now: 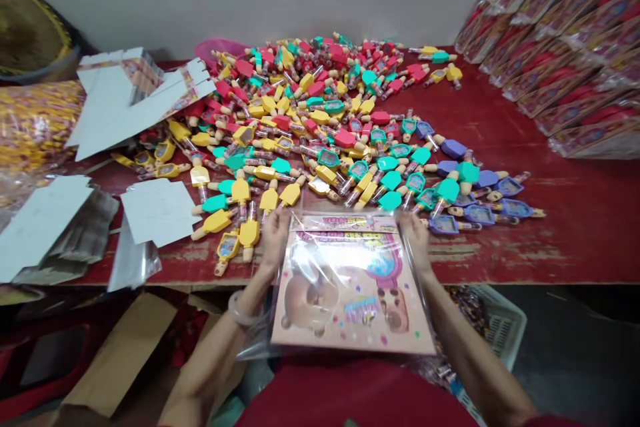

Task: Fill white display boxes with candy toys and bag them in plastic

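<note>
The left hand and the right hand grip opposite upper corners of the printed package, fingers curled in at its side edges. The package, in a clear plastic bag, is located at the near edge of the red desk. Multicoloured paddle-shaped pieces are piled just beyond it; white card blanks lie to the left.

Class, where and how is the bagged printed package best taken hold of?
Probably by opposite side edges near the far corners, coming from left and right, where the left hand and right hand are. The bagged printed package has a broad, flat face offering little to pinch; the loose clear film at its near left corner looks too floppy to trust.
</note>
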`<state>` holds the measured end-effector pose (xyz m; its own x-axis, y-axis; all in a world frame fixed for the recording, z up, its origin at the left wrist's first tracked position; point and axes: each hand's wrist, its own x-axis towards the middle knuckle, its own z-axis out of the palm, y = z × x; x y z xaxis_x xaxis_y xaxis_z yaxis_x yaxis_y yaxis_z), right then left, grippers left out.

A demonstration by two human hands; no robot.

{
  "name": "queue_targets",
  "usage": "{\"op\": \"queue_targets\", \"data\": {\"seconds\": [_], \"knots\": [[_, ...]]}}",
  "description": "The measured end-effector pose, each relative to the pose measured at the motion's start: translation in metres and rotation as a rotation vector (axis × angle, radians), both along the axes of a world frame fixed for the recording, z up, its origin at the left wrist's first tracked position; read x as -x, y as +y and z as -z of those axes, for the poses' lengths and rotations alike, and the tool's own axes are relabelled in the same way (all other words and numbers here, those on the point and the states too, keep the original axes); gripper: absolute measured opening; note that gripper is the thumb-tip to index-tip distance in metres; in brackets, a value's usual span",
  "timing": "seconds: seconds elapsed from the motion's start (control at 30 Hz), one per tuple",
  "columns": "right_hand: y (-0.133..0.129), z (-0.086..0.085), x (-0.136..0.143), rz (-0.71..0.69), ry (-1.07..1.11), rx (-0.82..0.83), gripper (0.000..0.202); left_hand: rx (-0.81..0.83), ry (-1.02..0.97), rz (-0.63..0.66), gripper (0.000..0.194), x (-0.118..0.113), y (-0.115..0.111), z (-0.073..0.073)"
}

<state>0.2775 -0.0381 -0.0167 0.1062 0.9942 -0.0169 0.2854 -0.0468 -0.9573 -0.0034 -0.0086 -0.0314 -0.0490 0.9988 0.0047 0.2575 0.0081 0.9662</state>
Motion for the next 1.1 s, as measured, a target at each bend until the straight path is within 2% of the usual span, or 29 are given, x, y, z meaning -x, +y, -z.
{"op": "queue_targets", "data": {"seconds": [0.03, 0.1, 0.17, 0.2, 0.23, 0.3, 0.4, 0.5, 0.57, 0.67, 0.73, 0.8, 0.87, 0.9, 0.93, 0.97, 1.03, 1.07, 1.1], "knots": [[0.01, -0.016, -0.002, 0.065, 0.067, -0.075, 0.05, -0.068, -0.065, -0.074, 0.046, 0.004, 0.009, -0.018], [0.022, -0.051, -0.005, 0.074, 0.153, -0.252, 0.042, -0.219, -0.184, -0.062, 0.046, 0.014, 0.017, -0.062], [0.019, -0.074, -0.007, -0.159, 0.026, -0.35, 0.037, -0.192, -0.093, 0.167, 0.045, 0.027, 0.007, -0.098], [0.013, -0.077, -0.007, -0.315, -0.108, -0.363, 0.036, -0.131, 0.024, 0.315, 0.044, 0.033, -0.004, -0.108], [0.003, -0.074, -0.006, -0.451, -0.253, -0.369, 0.036, -0.065, 0.174, 0.446, 0.042, 0.037, -0.018, -0.111], [-0.021, -0.054, -0.004, -0.616, -0.486, -0.403, 0.036, 0.033, 0.469, 0.617, 0.039, 0.042, -0.047, -0.099], [-0.053, -0.014, 0.001, -0.653, -0.711, -0.52, 0.032, 0.117, 0.75, 0.719, 0.038, 0.038, -0.08, -0.062], [-0.065, 0.016, 0.005, -0.687, -0.867, -0.552, 0.028, 0.17, 0.918, 0.75, 0.041, 0.026, -0.089, -0.025], [-0.06, 0.033, 0.007, -0.763, -0.945, -0.45, 0.024, 0.18, 0.986, 0.744, 0.042, 0.016, -0.085, 0.0], [-0.049, 0.059, 0.006, -0.904, -1.079, -0.177, 0.018, 0.207, 0.97, 0.724, 0.036, 0.007, -0.076, 0.035], [-0.05, 0.068, -0.001, -0.929, -1.141, -0.068, 0.021, 0.203, 0.871, 0.715, 0.034, 0.012, -0.079, 0.048], [-0.062, 0.065, -0.014, -0.927, -1.142, 0.011, 0.019, 0.188, 0.677, 0.738, 0.033, 0.03, -0.093, 0.045], [-0.08, 0.05, -0.03, -1.009, -1.069, 0.119, 0.02, 0.261, 0.436, 0.768, 0.031, 0.057, -0.113, 0.032], [-0.088, 0.041, -0.036, -1.077, -1.018, 0.174, 0.022, 0.343, 0.329, 0.741, 0.031, 0.071, -0.123, 0.025], [-0.094, 0.033, -0.039, -1.127, -0.968, 0.213, 0.024, 0.434, 0.248, 0.659, 0.035, 0.084, -0.131, 0.02], [-0.098, 0.027, -0.038, -1.136, -0.926, 0.227, 0.026, 0.508, 0.198, 0.521, 0.041, 0.094, -0.139, 0.018], [-0.096, 0.023, -0.02, -1.042, -0.847, 0.188, 0.026, 0.574, 0.17, 0.174, 0.052, 0.105, -0.149, 0.023], [-0.093, 0.026, -0.004, -0.981, -0.804, 0.148, 0.026, 0.593, 0.166, 0.037, 0.058, 0.105, -0.153, 0.03], [-0.09, 0.03, 0.017, -0.945, -0.758, 0.106, 0.025, 0.629, 0.147, -0.036, 0.063, 0.103, -0.156, 0.039]]}}
